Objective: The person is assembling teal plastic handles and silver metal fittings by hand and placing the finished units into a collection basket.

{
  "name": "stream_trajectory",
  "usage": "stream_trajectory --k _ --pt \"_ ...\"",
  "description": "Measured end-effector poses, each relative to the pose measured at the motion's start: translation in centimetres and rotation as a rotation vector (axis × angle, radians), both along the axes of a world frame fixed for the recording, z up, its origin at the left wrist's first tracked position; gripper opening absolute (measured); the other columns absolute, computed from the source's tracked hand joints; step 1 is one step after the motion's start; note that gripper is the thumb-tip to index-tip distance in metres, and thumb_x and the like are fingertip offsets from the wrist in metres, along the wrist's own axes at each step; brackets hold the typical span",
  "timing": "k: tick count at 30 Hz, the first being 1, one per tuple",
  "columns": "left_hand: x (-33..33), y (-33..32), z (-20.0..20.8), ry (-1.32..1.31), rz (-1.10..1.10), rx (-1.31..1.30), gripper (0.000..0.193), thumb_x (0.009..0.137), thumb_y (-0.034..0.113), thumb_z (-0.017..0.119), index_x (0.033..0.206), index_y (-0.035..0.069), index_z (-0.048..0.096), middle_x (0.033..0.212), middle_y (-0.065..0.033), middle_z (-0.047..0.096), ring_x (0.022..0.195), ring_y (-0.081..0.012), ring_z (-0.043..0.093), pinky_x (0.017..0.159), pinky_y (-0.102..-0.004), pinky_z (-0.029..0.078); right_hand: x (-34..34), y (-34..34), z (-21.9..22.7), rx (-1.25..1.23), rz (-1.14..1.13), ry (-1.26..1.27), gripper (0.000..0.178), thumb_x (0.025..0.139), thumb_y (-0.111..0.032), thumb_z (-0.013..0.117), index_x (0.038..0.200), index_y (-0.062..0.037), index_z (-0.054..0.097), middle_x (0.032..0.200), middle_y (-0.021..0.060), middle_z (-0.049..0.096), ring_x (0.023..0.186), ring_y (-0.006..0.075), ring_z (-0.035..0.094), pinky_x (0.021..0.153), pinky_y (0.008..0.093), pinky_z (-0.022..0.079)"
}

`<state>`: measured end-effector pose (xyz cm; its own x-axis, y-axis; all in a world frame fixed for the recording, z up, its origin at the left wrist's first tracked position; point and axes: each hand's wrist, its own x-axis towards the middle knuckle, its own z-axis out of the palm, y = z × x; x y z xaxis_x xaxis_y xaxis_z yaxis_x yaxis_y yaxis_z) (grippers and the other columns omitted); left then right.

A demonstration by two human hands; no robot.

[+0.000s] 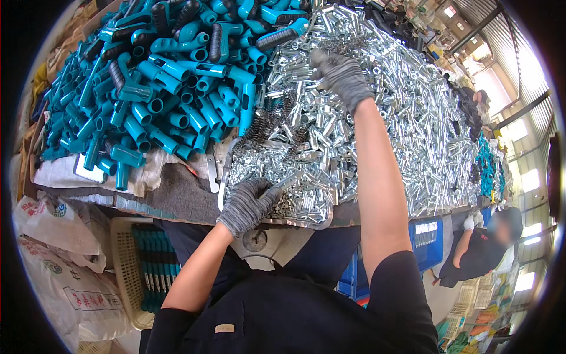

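My left hand (249, 205), in a grey knit glove, is closed on a small silver metal part (289, 180) between thumb and fingers. It sits over the near edge of a metal tray (323, 223) holding small silver fittings and dark springs. Further away, my gloved right hand (343, 76) reaches over a big heap of shiny metal parts (407, 118). Its fingers point left and look apart, with nothing visible between them. Beside them lies a patch of dark coil springs (348, 46); more springs (259, 131) lie at the tray's far left.
Teal tool handles with black grips (177, 76) are piled high on the left. A flat metal strip (212, 173) lies left of the tray. Below the table are a cream crate (121, 259) of teal handles, white sacks (82, 283) and blue bins (429, 243). Another person (483, 248) works at right.
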<state>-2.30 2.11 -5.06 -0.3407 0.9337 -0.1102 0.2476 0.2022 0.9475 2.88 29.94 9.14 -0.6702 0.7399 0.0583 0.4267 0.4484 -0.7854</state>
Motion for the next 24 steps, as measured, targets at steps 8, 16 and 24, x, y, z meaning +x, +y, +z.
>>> stream_trajectory --k 8,16,24 --pt "-0.2 0.0 -1.2 -0.079 0.020 0.035 0.029 0.087 0.024 0.064 0.097 -0.002 0.066 0.076 -0.0048 0.064 0.070 -0.0097 0.054 0.066 -0.0287 0.046 5.0 -5.6 0.0 0.034 0.272 0.133 0.054 0.080 -0.050 0.066 0.105 -0.0017 0.064 0.080 0.0067 0.069 0.060 0.0088 0.059 0.057 0.0230 0.049" --pt "-1.2 -2.6 6.0 -0.036 -0.070 -0.066 0.031 0.086 0.027 0.065 0.098 -0.001 0.067 0.073 -0.0068 0.064 0.067 -0.0119 0.057 0.063 -0.0297 0.046 16.7 -10.8 -6.4 -0.420 0.035 0.068 0.033 0.082 -0.025 0.070 0.102 0.0006 0.065 0.075 0.0069 0.068 0.060 0.0087 0.061 0.053 0.0211 0.050" --pt "-0.5 -2.5 9.3 0.016 -0.204 -0.163 0.037 0.083 0.032 0.068 0.098 -0.002 0.067 0.079 -0.0179 0.067 0.072 -0.0254 0.066 0.068 -0.0352 0.050 15.0 -12.9 -7.9 -0.619 0.273 0.112 0.029 0.083 -0.021 0.069 0.100 0.0012 0.066 0.077 0.0080 0.067 0.061 0.0110 0.063 0.051 0.0221 0.050"
